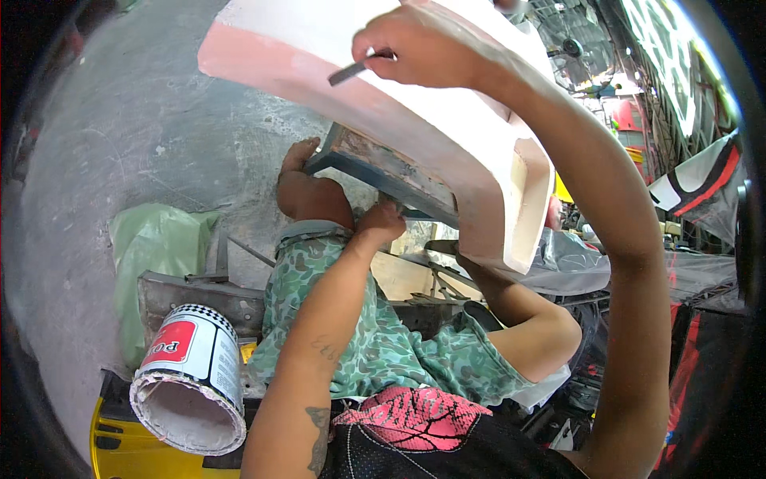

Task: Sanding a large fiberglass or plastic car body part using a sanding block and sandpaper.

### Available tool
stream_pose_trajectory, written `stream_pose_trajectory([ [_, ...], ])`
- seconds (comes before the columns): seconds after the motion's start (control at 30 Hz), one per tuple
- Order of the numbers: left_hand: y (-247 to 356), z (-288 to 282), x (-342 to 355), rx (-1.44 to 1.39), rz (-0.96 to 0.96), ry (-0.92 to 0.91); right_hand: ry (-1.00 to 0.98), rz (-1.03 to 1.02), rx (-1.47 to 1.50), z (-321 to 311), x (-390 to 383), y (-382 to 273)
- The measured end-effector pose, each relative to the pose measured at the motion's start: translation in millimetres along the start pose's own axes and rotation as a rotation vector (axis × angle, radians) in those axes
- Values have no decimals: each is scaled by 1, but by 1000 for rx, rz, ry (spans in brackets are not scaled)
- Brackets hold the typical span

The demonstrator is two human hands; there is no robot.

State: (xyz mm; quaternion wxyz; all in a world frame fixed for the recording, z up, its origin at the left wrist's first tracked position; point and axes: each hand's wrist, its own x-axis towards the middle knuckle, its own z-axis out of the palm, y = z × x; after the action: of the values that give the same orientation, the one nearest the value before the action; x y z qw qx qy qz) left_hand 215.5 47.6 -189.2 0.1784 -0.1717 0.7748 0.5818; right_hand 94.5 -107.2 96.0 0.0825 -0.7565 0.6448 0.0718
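Note:
A large white and pink moulded panel [383, 104] slants across the top of the view, over a dark wooden frame [391, 172]. My right hand [419, 48] is raised over the panel, with its fingers pinched on a thin, dark grey flat strip [348, 75]. The strip's free end points left and down over the pink band; whether it touches the surface cannot be made out. Between my knees, beside the frame's lower edge, my left hand [381, 223] is closed. What it grips, if anything, is hidden.
At lower left, a tilted open can [191, 379] with a whitish crusted rim stands by a yellow and black object [132, 439]. A green plastic bag [155, 259] lies on the grey floor [104, 152]. Plastic-covered parts [570, 259] crowd the right side.

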Motion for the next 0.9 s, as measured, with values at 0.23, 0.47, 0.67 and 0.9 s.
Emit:
stream_pose_trajectory([
  [0.23,-18,18,12,-41,56,134,-191,109,-63,-7,-72,-9],
  [0.47,6,-12,-4,22,7,-57,-382,249,-100,-1,-166,3],
  [0.67,-24,11,15,20,95,7,-413,299,-57,5,-183,10],
  [0.9,-32,-10,-4,-86,101,202,237,-2,40,4,-118,-3],
])
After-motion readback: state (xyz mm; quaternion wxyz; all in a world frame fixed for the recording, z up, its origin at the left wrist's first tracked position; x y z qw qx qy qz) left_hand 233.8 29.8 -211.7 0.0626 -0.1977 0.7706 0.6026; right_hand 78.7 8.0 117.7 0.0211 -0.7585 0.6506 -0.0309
